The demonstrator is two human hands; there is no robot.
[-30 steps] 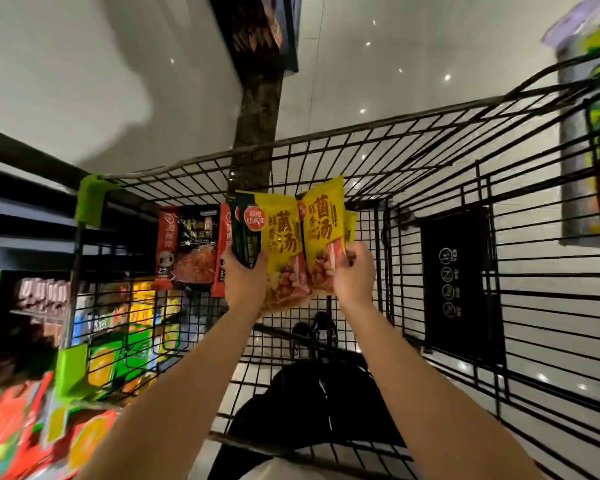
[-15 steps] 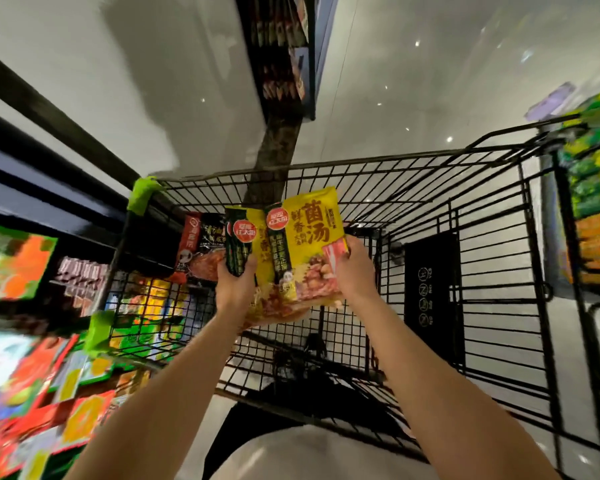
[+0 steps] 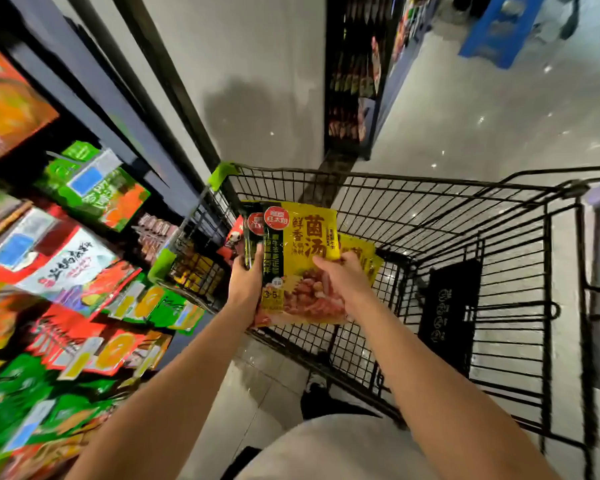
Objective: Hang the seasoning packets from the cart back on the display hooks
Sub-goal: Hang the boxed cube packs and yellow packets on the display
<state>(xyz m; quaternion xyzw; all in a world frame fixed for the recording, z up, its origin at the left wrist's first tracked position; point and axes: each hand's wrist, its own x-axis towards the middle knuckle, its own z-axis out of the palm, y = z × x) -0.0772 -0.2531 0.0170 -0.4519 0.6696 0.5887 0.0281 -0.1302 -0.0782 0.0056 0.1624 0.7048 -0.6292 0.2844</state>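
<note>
Yellow seasoning packets (image 3: 300, 244) upright, long axis vertical | left hand (image 3: 245, 285), right hand (image 3: 343, 277) both grip them | over cart (image 3: 465, 216)

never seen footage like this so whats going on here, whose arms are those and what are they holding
There is no machine here. A camera worn on a person's head looks forward and down, so the arms are theirs. The left hand and right hand together hold a small stack of yellow seasoning packets above a black wire shopping cart. A red packet shows behind them, apparently in the cart. On the left is a blurred display of colourful packets, where these belong.
</note>
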